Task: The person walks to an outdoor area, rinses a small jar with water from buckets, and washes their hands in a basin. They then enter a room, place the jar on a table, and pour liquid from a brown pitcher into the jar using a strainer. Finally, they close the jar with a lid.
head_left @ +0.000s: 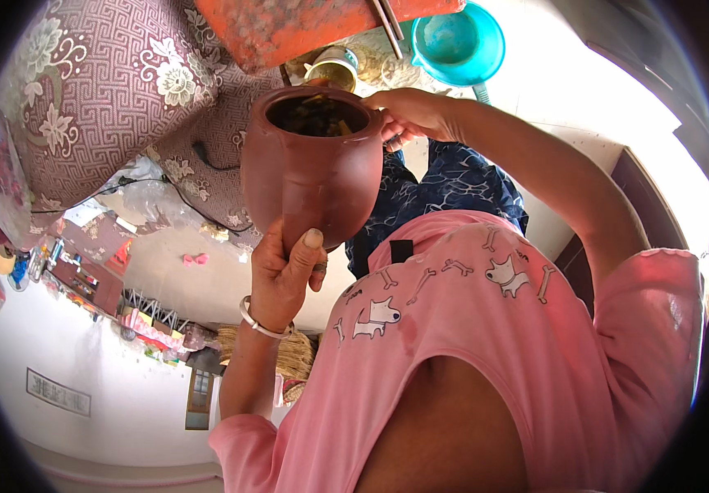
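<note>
A reddish-brown clay pot (315,177) is held up in front of my body, its open mouth toward me and tilted slightly away. Dark contents with yellowish pieces show inside it. My left hand (293,267) is closed around the stubby handle low on the near side, thumb on top. At the right of the rim, my right hand (412,115) grips the pot, its fingertips partly hidden by the pot. Just beyond the pot is a small pale cup (335,67) with a yellowish inside, partly covered by the rim.
A worn orange-red tabletop (288,33) with two thin brown sticks (390,31) lies at the far side. Beside it sits a teal plastic dipper (453,45). A sofa with a patterned cover (116,99) fills the left. Black cord (182,197) trails along it.
</note>
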{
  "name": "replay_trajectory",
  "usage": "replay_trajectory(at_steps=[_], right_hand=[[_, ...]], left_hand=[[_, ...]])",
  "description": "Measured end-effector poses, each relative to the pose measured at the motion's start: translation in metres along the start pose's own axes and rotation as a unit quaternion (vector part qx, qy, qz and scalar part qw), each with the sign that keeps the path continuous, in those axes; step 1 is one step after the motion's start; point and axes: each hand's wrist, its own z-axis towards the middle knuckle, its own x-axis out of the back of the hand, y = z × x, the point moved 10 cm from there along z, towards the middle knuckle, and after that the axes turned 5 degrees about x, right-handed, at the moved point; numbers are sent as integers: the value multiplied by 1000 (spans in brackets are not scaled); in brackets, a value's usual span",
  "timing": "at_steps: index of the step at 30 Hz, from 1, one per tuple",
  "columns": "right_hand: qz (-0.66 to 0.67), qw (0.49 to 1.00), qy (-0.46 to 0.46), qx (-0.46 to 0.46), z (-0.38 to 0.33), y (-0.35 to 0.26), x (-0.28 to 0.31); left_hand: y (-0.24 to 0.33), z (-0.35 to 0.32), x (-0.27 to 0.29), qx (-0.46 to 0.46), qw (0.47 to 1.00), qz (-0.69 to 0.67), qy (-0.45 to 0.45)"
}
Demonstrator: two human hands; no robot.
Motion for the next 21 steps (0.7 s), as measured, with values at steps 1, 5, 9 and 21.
replay_trajectory(at_steps=[1,5,9,21], right_hand=[[1,999,27,25,-10,0,7],[-230,910,206,276,-75,-31,53],[-598,564,348,451,-176,-112,18],[-749,288,311,510,-134,-178,-25]], left_hand=[[0,1,1,-2,1000,-10,0],[0,1,4,-5,1000,-25,17],[-2,1,4,-5,1000,-25,8],[-4,4,-6,-2,1000,-17,6]])
